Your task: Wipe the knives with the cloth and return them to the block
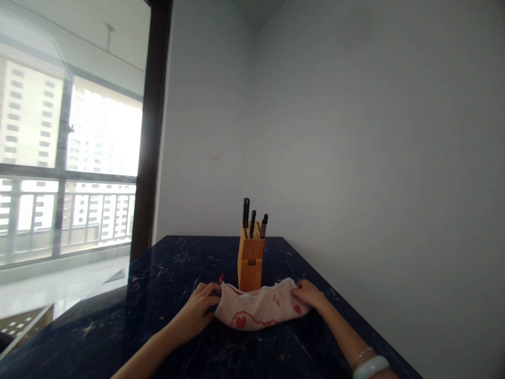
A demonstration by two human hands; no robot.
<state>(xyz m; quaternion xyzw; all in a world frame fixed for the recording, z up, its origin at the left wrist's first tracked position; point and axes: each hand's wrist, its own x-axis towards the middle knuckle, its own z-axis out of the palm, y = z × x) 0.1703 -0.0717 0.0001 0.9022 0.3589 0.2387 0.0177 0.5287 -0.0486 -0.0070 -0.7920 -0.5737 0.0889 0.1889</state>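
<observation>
A pink towel (262, 310) with red patterns and a pale edge lies bunched lengthwise on the dark table. My left hand (203, 305) is closed on its left end, beside a small red loop. At the right end, my right hand (310, 293) pinches the cloth between thumb and fingers. Just behind the towel stands a wooden knife block (250, 263), upright, its base partly hidden by the cloth. Three black-handled tools (253, 221) stick up out of its slots. Neither hand touches the block.
The dark blue marbled table (189, 258) runs back to a grey wall (335, 131), which also borders its right side. To the left is a large glass door (67, 158) with a dark frame. A chair (27, 326) partly shows at lower left.
</observation>
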